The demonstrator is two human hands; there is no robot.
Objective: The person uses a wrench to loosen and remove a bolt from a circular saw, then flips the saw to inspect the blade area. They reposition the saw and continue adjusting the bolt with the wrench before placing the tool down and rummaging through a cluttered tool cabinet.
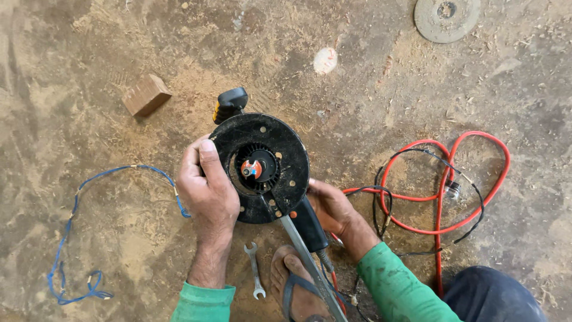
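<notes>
Gripping the router point(262, 170) base with our left hand point(207, 191) — right hand point(333, 209) half hidden behind it, fingers wrapping its handle; spanner point(255, 278) just below.

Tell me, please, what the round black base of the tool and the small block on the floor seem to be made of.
The round base looks like matte black plastic, dusty and scuffed, though coated metal is possible. The block looks like raw wood: brown, with fine grain lines on top.
</notes>
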